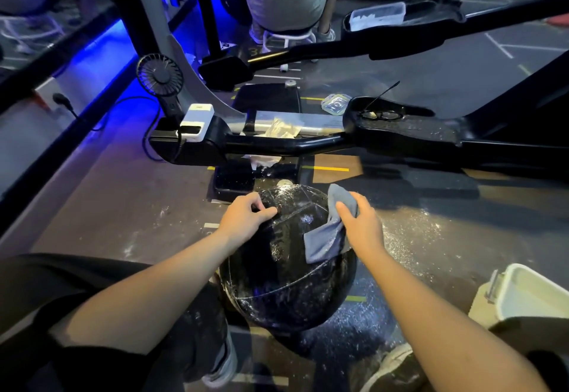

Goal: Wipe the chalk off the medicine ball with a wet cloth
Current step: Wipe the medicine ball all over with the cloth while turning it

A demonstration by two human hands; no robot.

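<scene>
A large black medicine ball [283,274] with pale stitched seams sits on the floor between my knees, its surface glossy and wet. My left hand [246,216] rests on the ball's upper left side with fingers curled against it. My right hand [360,222] grips a grey cloth [326,237] and holds it against the ball's upper right side. Part of the cloth hangs down over the ball below my palm.
A black exercise-machine frame [308,142] crosses just beyond the ball, with a small fan [160,76], a white power bank [195,122] and glasses [381,113] on it. A white tub [523,299] stands at the right. White chalk dust [425,237] speckles the floor. A person sits at the back.
</scene>
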